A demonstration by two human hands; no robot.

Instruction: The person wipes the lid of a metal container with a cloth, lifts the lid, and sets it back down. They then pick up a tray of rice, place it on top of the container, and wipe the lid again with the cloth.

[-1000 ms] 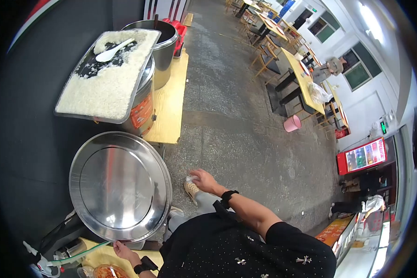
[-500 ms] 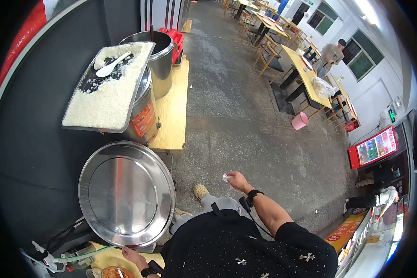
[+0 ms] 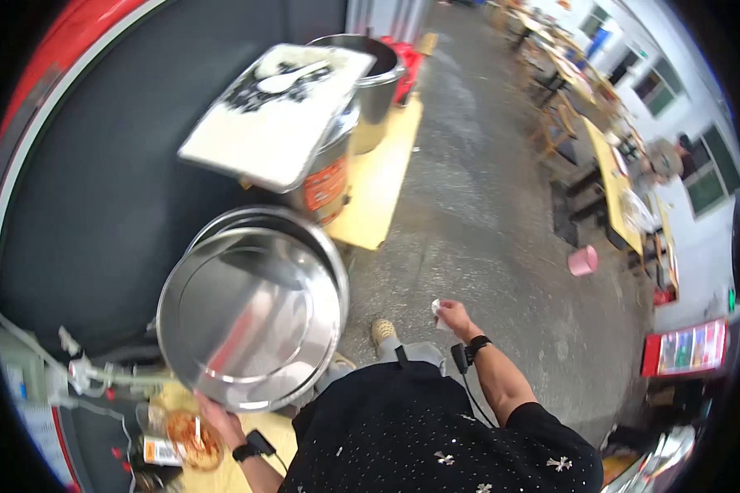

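My left hand (image 3: pixel 219 419) grips the near edge of a large round metal lid (image 3: pixel 247 329), fingers under the rim. The lid is shifted and tilted, so the far rim of a steel pot (image 3: pixel 334 256) shows behind it. What the pot holds is hidden. Out over the floor, my right hand (image 3: pixel 459 319) is closed, pinching a small crumpled white piece, probably tissue (image 3: pixel 438 311). Beyond the pot, a tray of white rice (image 3: pixel 263 135) rests over another steel pot (image 3: pixel 329 177), and a white spoon (image 3: pixel 284 80) lies on it.
Behind the tray stands an open tall pot (image 3: pixel 378 99) on a wooden bench (image 3: pixel 386 193). A bowl of reddish food (image 3: pixel 196 440) sits left of my left hand. Dining tables (image 3: pixel 612 189), a pink bin (image 3: pixel 583 260), a person (image 3: pixel 662 160) and a red drinks fridge (image 3: pixel 686 347) are to the right.
The lid has come up and toward me with my left hand, uncovering the pot's far rim. My view has turned left. My right hand still pinches the white piece.
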